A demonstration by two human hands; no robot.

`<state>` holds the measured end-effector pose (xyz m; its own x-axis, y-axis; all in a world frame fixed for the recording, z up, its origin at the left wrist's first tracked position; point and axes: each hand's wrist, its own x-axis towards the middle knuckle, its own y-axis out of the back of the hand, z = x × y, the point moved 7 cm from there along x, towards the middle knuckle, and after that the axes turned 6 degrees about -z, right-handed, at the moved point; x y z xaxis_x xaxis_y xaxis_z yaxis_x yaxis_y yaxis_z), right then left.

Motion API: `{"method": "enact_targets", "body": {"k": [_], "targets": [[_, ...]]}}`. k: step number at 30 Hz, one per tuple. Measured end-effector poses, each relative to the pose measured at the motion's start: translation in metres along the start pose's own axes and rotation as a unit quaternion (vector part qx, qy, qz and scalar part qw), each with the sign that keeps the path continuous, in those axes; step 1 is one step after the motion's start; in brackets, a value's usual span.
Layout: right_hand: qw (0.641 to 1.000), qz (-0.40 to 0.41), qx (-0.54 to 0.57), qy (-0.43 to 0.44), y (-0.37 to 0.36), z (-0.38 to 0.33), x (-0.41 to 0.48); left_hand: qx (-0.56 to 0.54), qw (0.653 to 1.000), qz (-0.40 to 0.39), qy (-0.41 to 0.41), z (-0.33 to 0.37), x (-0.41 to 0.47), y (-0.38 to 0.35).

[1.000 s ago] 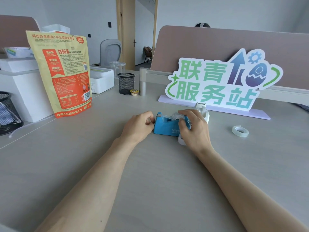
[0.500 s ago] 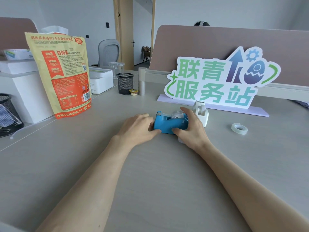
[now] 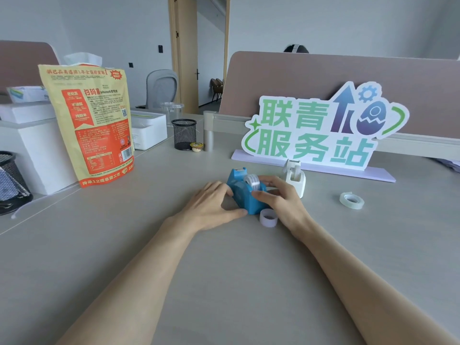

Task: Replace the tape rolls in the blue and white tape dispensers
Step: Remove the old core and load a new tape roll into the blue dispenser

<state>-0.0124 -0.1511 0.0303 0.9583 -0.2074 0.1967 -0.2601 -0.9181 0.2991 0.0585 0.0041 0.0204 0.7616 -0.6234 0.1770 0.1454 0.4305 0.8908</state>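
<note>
The blue tape dispenser (image 3: 245,192) stands in the middle of the desk, turned at an angle, with a clear tape roll (image 3: 252,181) seated in its top. My left hand (image 3: 211,204) rests against its left side and near end. My right hand (image 3: 278,197) grips its right side. A small pale empty core (image 3: 268,217) lies on the desk just in front of the dispenser. The white tape dispenser (image 3: 295,176) stands right behind my right hand. A spare clear tape roll (image 3: 351,200) lies flat on the desk to the right.
A large green-lettered sign (image 3: 313,130) on a lilac base stands behind the dispensers. An orange and yellow snack bag (image 3: 92,120) stands at the left, with a black mesh pen cup (image 3: 184,134), a small cup (image 3: 196,146) and white boxes (image 3: 149,129) beyond.
The blue dispenser has been swung round so its cutter end points away from me. The empty core beside it has come into view as my right hand shifted.
</note>
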Motion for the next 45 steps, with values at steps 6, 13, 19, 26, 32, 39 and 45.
{"method": "enact_targets", "body": {"k": [6,13,19,26,32,39,45], "targets": [[1.0,-0.01,0.004,-0.002,0.0,0.008,0.004,0.059,0.998,-0.01,0.006,0.007,-0.002,-0.003],[0.999,0.029,-0.018,-0.017,0.002,0.009,0.014,0.076,0.996,-0.045,0.006,0.001,0.014,-0.013],[0.996,0.043,-0.064,-0.051,0.007,0.008,0.033,0.106,0.993,-0.059,0.009,-0.005,0.039,-0.022],[0.995,0.073,-0.031,-0.059,0.015,0.027,0.045,0.124,0.99,-0.042,0.047,-0.004,0.067,-0.028],[0.996,0.063,-0.033,-0.048,0.014,0.021,0.043,0.14,0.986,-0.03,0.085,-0.009,0.077,-0.03],[0.996,0.07,-0.044,-0.031,0.017,0.012,0.019,0.051,0.995,0.05,0.073,0.002,0.046,-0.012],[0.987,0.006,-0.158,-0.011,0.016,0.001,-0.025,-0.033,0.999,0.027,-0.033,0.03,-0.003,-0.015]]}}
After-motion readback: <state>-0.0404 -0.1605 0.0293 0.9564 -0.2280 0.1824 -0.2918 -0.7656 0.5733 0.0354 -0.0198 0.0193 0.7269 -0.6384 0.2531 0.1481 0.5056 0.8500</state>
